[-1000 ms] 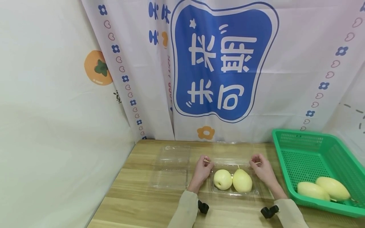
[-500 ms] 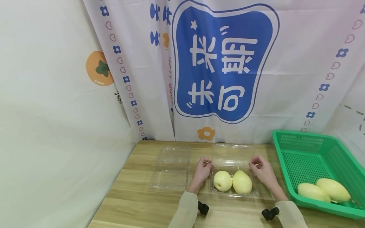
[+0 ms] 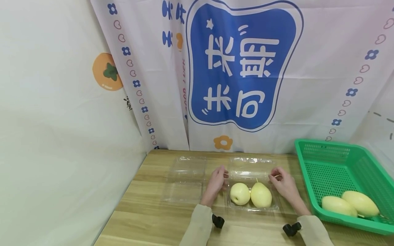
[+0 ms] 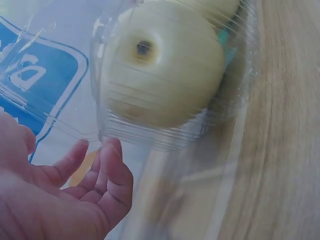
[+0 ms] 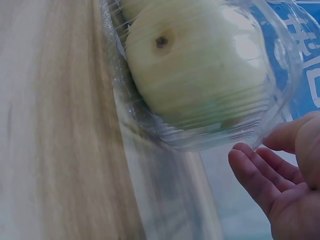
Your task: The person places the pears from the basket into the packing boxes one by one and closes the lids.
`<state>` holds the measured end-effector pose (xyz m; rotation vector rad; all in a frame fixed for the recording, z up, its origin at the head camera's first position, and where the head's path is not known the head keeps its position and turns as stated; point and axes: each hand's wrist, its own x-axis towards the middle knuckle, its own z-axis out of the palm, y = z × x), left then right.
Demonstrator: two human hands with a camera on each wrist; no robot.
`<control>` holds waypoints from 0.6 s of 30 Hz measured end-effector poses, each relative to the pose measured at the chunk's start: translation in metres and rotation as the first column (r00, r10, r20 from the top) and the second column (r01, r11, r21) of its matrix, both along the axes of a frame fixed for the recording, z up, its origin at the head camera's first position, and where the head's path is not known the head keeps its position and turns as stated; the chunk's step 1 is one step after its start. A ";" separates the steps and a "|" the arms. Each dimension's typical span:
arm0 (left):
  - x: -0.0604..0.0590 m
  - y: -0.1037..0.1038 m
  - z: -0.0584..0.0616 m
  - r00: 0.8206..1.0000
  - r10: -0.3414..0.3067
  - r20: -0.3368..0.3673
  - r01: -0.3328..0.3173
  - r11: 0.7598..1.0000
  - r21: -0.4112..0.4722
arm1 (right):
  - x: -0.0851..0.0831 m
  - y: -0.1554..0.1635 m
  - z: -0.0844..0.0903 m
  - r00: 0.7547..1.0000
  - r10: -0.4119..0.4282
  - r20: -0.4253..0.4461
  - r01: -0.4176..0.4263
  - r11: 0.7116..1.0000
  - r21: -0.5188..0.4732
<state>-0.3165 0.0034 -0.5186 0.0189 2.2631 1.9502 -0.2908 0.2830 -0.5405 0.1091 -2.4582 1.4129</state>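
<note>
Two pale yellow pears, a left one (image 3: 240, 194) and a right one (image 3: 261, 195) with its stem up, lie side by side in a clear plastic clamshell box (image 3: 252, 209). Its lid (image 3: 252, 167) is folded back toward the curtain. At the box's left back corner is my left hand (image 3: 216, 181), fingers loosened. The left wrist view shows its thumb and fingertips (image 4: 112, 150) apart, right at the rim. On the opposite side, my right hand (image 3: 284, 182) pinches the box's rim between thumb and fingers (image 5: 250, 172).
Another clear clamshell box (image 3: 184, 191) lies opened on the wooden table (image 3: 144, 218) to the left. At the right stands a green plastic basket (image 3: 326, 167) holding two more pears (image 3: 360, 203). A printed curtain (image 3: 200, 140) hangs behind the table.
My left hand has let go of the rim, its fingers straightening and shifting slightly left. The lid leans a little differently. My right hand and the pears stay in place.
</note>
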 end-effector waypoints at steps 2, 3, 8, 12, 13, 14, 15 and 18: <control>0.001 0.000 0.002 1.000 -0.003 0.001 0.003 1.000 0.018 | 0.000 0.000 0.000 1.000 -0.001 -0.007 0.001 1.000 0.004; 0.001 0.001 0.003 1.000 -0.007 0.004 0.006 1.000 0.028 | 0.000 0.001 0.000 1.000 -0.001 -0.010 0.001 1.000 0.008; 0.001 0.000 0.004 1.000 -0.026 0.011 0.025 0.998 0.051 | 0.002 0.000 -0.001 0.999 -0.007 -0.036 0.008 0.999 0.034; 0.001 -0.002 0.003 0.999 -0.043 0.005 0.042 0.997 0.061 | 0.003 -0.001 -0.002 0.998 0.003 -0.057 0.000 0.999 0.050; 0.001 -0.002 0.002 0.999 -0.044 0.001 0.044 0.997 0.062 | 0.004 -0.001 -0.002 0.998 0.006 -0.057 -0.003 0.999 0.052; 0.001 -0.002 0.002 0.999 -0.045 -0.002 0.045 0.997 0.064 | 0.004 -0.001 -0.001 0.998 0.009 -0.056 -0.006 0.999 0.051; 0.001 -0.002 0.002 0.999 -0.049 -0.004 0.050 0.996 0.068 | 0.004 -0.001 -0.001 0.999 0.011 -0.052 -0.008 0.999 0.052; 0.001 -0.003 0.004 0.999 -0.051 -0.006 0.052 0.995 0.080 | 0.005 -0.001 0.001 0.998 0.019 -0.055 -0.016 0.998 0.063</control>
